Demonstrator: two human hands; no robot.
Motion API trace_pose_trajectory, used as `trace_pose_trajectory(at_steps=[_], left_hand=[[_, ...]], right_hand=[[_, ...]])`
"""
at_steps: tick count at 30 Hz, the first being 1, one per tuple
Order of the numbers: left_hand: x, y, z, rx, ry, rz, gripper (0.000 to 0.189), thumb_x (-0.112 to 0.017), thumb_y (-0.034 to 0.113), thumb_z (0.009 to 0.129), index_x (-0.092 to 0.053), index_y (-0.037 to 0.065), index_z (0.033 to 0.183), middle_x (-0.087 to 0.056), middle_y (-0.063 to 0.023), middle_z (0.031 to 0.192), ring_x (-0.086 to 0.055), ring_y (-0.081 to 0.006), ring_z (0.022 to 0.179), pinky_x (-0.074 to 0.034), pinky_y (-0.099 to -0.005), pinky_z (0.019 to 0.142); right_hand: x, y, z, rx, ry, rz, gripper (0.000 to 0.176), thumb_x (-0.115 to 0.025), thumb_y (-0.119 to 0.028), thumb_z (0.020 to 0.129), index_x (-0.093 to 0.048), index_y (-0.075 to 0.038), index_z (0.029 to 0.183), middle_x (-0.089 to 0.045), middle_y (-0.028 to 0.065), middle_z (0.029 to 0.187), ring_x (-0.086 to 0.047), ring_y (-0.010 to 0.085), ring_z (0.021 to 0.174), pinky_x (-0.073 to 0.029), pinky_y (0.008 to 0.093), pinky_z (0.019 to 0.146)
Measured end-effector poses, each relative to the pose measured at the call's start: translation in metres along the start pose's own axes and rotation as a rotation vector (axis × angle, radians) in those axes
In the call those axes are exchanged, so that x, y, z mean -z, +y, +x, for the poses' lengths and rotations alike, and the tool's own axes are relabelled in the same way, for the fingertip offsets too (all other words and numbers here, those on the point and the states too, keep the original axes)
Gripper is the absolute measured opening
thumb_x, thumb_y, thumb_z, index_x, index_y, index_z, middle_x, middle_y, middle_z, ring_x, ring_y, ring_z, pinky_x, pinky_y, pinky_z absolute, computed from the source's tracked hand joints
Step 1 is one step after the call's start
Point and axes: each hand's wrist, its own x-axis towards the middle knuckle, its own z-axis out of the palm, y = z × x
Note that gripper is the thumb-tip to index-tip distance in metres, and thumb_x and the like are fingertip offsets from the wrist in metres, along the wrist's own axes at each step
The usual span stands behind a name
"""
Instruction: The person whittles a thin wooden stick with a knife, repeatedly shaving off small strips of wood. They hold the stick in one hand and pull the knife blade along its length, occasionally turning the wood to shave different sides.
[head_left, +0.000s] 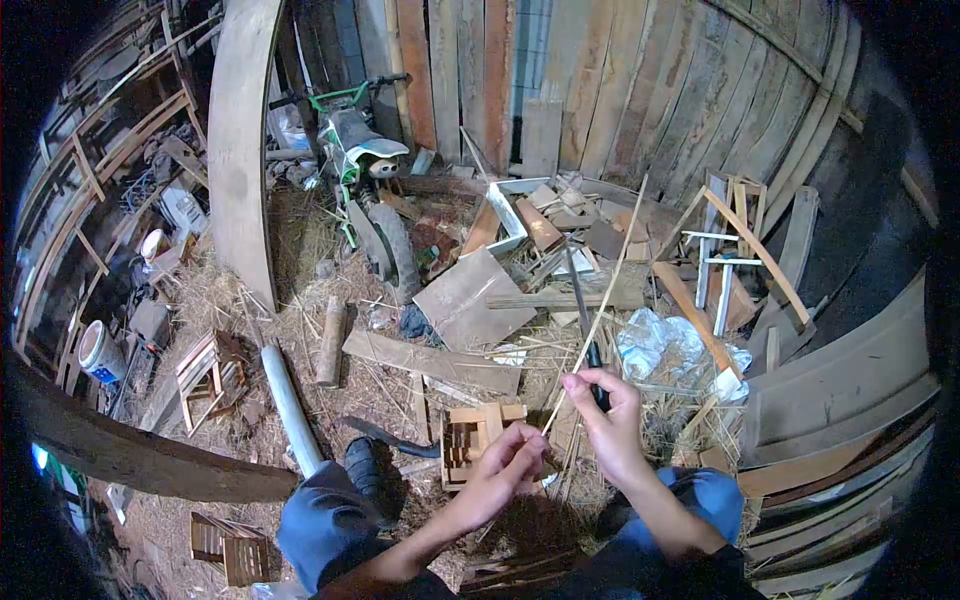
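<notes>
Above the straw-strewn floor (300,300), left hand (510,465) pinches the long thin strip (609,300) near its lower end; right hand (612,418), thumb and finger closed, grips it higher, dark-handled blade (579,292) also held. Slatted crate (457,456) beyond left hand, white bucket (101,352) far left; contents unclear.

A thin wooden strip (612,280) is held between the left hand (508,462) and the right hand (610,415) (a dark-handled blade (580,305) is also gripped by the latter).
</notes>
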Motion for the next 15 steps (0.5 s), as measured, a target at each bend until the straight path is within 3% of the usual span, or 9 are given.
trace_pose_trajectory(at_steps=[3, 6, 11, 14, 15], left_hand=[[-0.002, -0.001, -0.002, 0.041, -0.022, -0.049, 0.02, -0.047, 0.022, 0.101, -0.049, 0.005, 0.111, -0.049, 0.0005, 0.075, -0.047, -0.008, 0.065, -0.039, -0.0237, 0.057], [-0.007, -0.001, -0.003, -0.098, -0.046, -0.028, 0.017, -0.046, 0.022, 0.101, -0.049, 0.007, 0.11, -0.046, 0.0013, 0.072, -0.044, -0.0082, 0.06, -0.037, -0.0234, 0.054], [-0.001, -0.001, -0.004, 0.05, 0.112, -0.23, 0.013, -0.047, 0.022, 0.101, -0.049, 0.01, 0.103, -0.041, 0.0016, 0.072, -0.039, -0.0089, 0.057, -0.035, -0.024, 0.053], [0.003, 0.001, -0.001, -0.042, 0.233, -0.26, 0.012, -0.047, 0.023, 0.1, -0.048, 0.011, 0.102, -0.039, 0.0021, 0.072, -0.038, -0.0091, 0.057, -0.035, -0.0253, 0.053], [0.003, 0.01, -0.003, -0.013, 0.221, -0.366, 0.012, -0.048, 0.024, 0.1, -0.048, 0.012, 0.102, -0.037, 0.0028, 0.069, -0.038, -0.0093, 0.058, -0.034, -0.0258, 0.055]], right_hand=[[-0.005, 0.002, -0.002, 0.012, -0.004, 0.007, 0.024, -0.069, -0.022, 0.088, -0.068, 0.002, 0.088, -0.063, 0.0028, 0.078, -0.055, 0.0092, 0.076, -0.043, 0.0249, 0.07], [-0.006, 0.007, -0.003, 0.034, -0.026, -0.018, 0.023, -0.069, -0.022, 0.088, -0.068, 0.002, 0.089, -0.062, 0.0039, 0.08, -0.055, 0.0101, 0.078, -0.042, 0.0253, 0.07], [-0.008, 0.002, -0.002, 0.095, -0.064, -0.137, 0.02, -0.063, -0.019, 0.092, -0.066, 0.001, 0.093, -0.059, 0.0048, 0.083, -0.054, 0.0105, 0.079, -0.043, 0.0261, 0.07], [-0.01, 0.002, -0.002, 0.175, 0.041, -0.077, 0.02, -0.059, -0.018, 0.095, -0.061, 0.0, 0.1, -0.054, 0.0038, 0.079, -0.05, 0.0104, 0.074, -0.042, 0.0266, 0.069], [-0.008, -0.003, -0.004, 0.096, 0.033, -0.069, 0.017, -0.055, -0.018, 0.097, -0.057, -0.001, 0.103, -0.052, 0.0022, 0.08, -0.049, 0.0098, 0.076, -0.041, 0.026, 0.071]])
